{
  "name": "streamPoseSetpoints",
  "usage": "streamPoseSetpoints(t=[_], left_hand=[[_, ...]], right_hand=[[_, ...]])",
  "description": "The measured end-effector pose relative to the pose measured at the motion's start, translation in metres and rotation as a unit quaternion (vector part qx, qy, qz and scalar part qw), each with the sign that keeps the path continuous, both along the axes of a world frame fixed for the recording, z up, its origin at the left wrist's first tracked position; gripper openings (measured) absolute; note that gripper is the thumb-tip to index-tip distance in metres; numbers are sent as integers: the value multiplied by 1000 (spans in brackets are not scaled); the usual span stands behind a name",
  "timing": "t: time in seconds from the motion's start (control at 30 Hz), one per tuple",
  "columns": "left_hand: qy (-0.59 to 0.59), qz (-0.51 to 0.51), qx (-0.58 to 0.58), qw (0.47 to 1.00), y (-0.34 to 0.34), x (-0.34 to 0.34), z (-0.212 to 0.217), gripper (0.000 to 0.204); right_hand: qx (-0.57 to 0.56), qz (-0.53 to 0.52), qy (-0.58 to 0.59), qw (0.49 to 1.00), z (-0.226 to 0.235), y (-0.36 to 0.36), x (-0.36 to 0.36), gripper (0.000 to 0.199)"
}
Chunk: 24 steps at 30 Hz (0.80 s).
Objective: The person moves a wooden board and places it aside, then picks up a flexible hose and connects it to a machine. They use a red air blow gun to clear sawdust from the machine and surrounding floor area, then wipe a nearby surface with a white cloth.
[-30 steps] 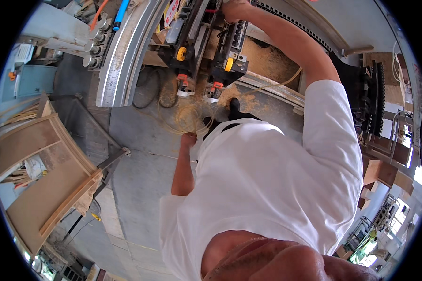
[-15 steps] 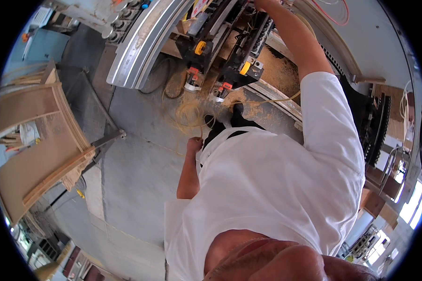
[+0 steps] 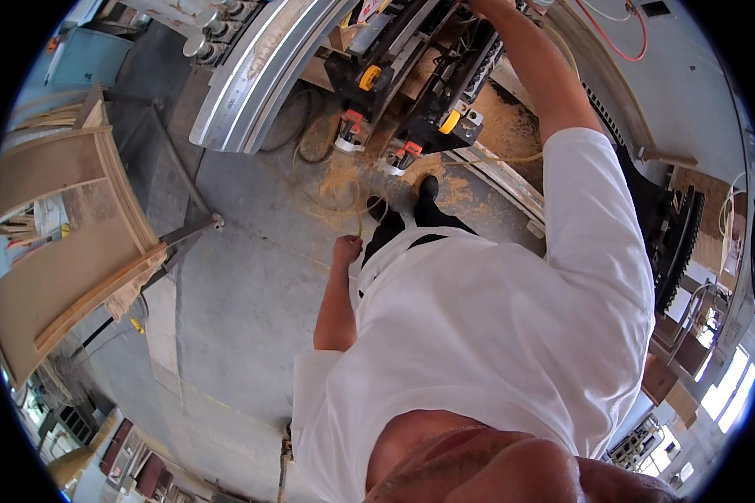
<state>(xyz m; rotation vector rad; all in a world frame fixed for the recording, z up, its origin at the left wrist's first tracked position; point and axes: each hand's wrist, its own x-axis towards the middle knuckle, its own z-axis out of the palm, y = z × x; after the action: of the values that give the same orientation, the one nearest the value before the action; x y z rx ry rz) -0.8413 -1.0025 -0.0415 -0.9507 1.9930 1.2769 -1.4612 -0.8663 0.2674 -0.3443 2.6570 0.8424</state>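
My left grip (image 3: pixel 348 248) is curled low, bare forearm (image 3: pixel 335 306) behind it; ahead and to its right, my right arm (image 3: pixel 543 74) stretches out.

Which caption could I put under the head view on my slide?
Left hand holding a thin yellow hose, right hand at the machine, sawdust near the shoes.

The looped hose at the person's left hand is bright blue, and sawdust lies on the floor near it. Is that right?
Not the colour: the head view shows the looped hose at the left hand is pale yellow. Sawdust does lie on the floor near it.
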Motion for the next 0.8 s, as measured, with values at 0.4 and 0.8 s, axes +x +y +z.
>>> streamPoseSetpoints(t=[0.4, 0.8], left_hand=[[25, -73, -12, 997, -2, -5, -38, 29], [201, -377, -72, 901, -55, 56, 10, 23]], right_hand=[[-44, 90, -15, 995, 29, 29, 23, 17], [-309, 35, -111, 944, 73, 39, 127, 22]])
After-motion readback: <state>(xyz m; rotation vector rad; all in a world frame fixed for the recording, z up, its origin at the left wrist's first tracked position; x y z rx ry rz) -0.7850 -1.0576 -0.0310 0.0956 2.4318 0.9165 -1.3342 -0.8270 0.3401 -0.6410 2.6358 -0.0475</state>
